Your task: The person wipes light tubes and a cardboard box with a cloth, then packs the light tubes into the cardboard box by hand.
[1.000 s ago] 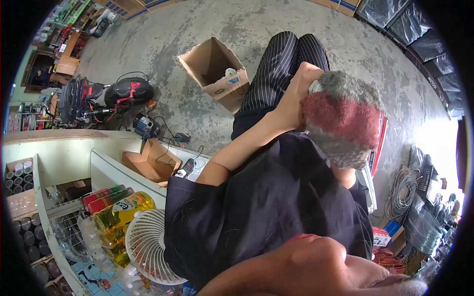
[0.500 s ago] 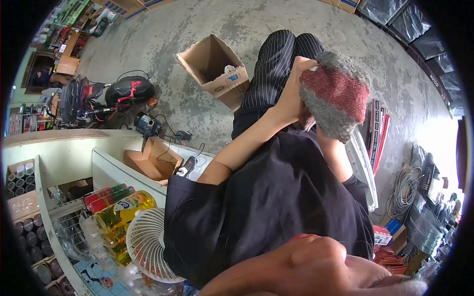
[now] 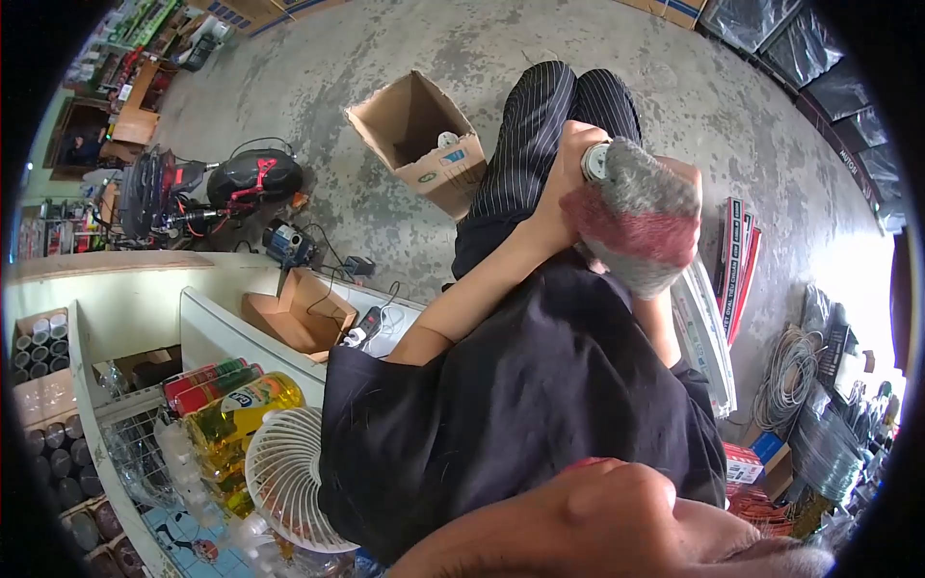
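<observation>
My left hand (image 3: 567, 183) is closed round a white, round-ended object (image 3: 597, 162) whose face has small marks; I cannot make out its kind. A fuzzy grey cloth (image 3: 641, 222) with a red band is bunched against that object and covers much of it. Behind the cloth, on its far right side, my right hand (image 3: 688, 173) grips it, with most fingers hidden. Both hands are held together above my striped trousers (image 3: 535, 125). An open cardboard box (image 3: 448, 178) stands on the floor by my legs, with another white round object (image 3: 447, 141) inside near its rim.
To the left are a counter with a small open carton (image 3: 301, 318), bottles of yellow liquid (image 3: 246, 405) and a white fan (image 3: 289, 477). A black-and-red wheeled machine (image 3: 252, 178) stands beyond. Long red-and-white boxes (image 3: 737, 270) and coiled cable (image 3: 790, 376) lie right.
The cloth has turned and dropped slightly toward me, uncovering the white round end beside my left hand. My right hand's fingers now show at the cloth's far edge.
</observation>
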Action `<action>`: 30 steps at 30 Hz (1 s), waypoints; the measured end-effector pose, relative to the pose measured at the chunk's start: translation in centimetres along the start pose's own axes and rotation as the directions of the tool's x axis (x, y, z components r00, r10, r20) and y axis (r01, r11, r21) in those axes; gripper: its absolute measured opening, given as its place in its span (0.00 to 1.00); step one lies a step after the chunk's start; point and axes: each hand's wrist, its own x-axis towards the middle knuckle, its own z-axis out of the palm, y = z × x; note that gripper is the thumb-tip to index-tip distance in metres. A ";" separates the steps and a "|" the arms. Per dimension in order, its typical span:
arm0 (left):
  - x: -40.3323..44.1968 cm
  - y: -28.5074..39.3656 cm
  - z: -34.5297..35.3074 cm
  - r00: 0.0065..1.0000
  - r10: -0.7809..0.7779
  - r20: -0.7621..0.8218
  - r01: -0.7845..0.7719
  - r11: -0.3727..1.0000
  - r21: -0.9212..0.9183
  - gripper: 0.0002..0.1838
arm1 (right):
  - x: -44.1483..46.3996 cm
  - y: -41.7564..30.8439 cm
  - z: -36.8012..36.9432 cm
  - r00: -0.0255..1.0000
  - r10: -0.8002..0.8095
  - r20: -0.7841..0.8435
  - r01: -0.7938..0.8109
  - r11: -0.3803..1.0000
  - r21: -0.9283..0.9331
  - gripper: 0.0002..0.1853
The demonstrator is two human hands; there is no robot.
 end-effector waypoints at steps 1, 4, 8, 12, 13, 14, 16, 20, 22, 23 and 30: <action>-0.2 0.2 -0.1 0.998 -0.057 0.006 0.057 0.997 -0.056 0.28 | 0.0 -0.2 0.0 1.000 -0.024 0.016 0.025 0.999 -0.034 0.22; -0.5 0.6 0.2 0.998 -0.057 0.020 0.058 0.998 -0.024 0.28 | -0.2 -0.5 0.1 0.996 -0.072 0.044 0.076 0.992 -0.101 0.24; -0.8 -0.3 0.0 0.999 0.030 0.033 -0.028 0.998 -0.050 0.29 | -0.6 1.2 -0.3 0.997 -0.071 -0.005 0.070 0.988 -0.136 0.26; -0.8 0.0 0.0 0.999 -0.037 0.026 0.039 0.995 -0.089 0.31 | -0.4 1.1 -0.6 0.996 0.087 0.028 -0.090 0.986 0.140 0.25; -0.7 0.1 0.0 1.000 -0.012 0.027 0.014 0.998 -0.063 0.30 | -0.1 0.6 -0.8 0.997 0.068 0.027 -0.072 0.984 0.164 0.24; -0.7 0.2 0.1 1.000 0.013 0.029 -0.012 0.999 -0.039 0.29 | 0.2 0.3 -0.9 0.998 0.059 0.033 -0.065 0.981 0.182 0.24; -0.9 0.0 0.4 1.000 0.004 0.003 -0.003 0.998 -0.056 0.28 | 0.5 -0.1 -1.0 0.998 0.047 0.050 -0.056 0.980 0.189 0.23; -1.0 0.6 0.6 1.000 0.006 0.013 -0.007 1.000 0.025 0.28 | 0.8 -0.5 -0.8 0.995 0.049 0.082 -0.061 0.987 0.152 0.21; -0.8 0.7 0.6 1.000 -0.007 -0.006 0.006 0.999 -0.043 0.28 | 0.7 -0.2 -0.5 0.998 0.023 0.050 -0.028 0.995 0.091 0.20; -0.7 0.7 0.5 1.000 0.001 -0.008 -0.002 0.999 -0.043 0.28 | 0.3 0.7 0.1 0.994 -0.060 -0.092 0.068 0.994 0.085 0.20; -1.0 0.3 0.5 1.000 -0.013 -0.021 0.012 0.998 -0.059 0.30 | 1.1 -0.1 -1.8 0.999 -0.017 -0.048 0.037 0.887 0.459 0.13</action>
